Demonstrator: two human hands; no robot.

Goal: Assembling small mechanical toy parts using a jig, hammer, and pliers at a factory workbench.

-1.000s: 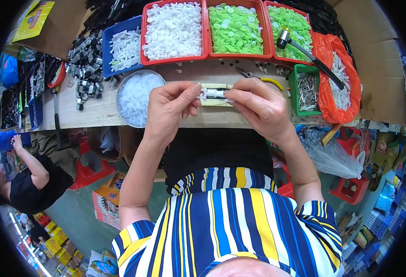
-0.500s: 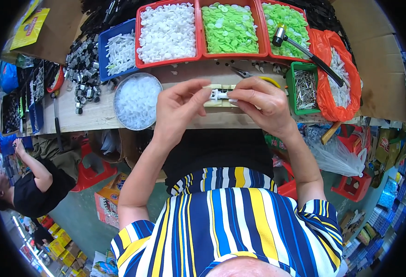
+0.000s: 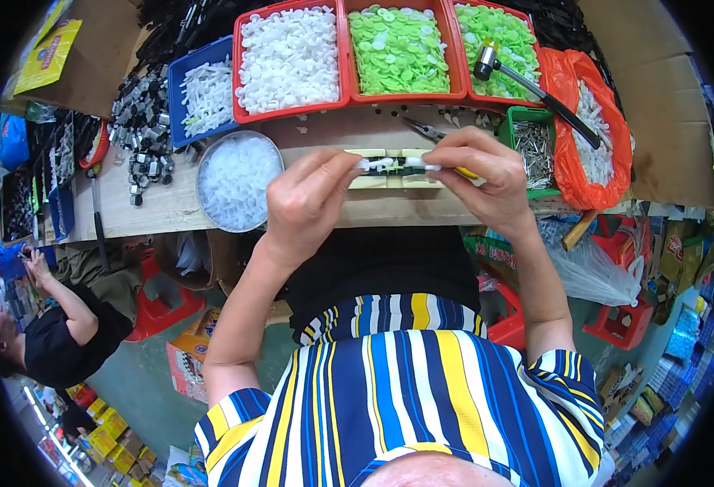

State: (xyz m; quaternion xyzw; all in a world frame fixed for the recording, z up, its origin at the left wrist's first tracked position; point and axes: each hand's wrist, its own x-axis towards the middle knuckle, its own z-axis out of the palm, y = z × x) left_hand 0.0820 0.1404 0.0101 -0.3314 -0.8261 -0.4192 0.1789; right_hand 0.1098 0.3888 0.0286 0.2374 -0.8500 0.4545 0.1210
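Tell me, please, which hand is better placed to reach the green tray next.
Probably the right hand: it is close beside the green tray, whereas the left hand is clearly farther away.

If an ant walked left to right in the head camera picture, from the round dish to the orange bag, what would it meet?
Round dish of whitish bits, left hand, cream block, right hand, green bin of metal pieces, orange bag.

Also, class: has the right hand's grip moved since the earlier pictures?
Yes: the right hand's grip has shifted right, closer to the green tray.
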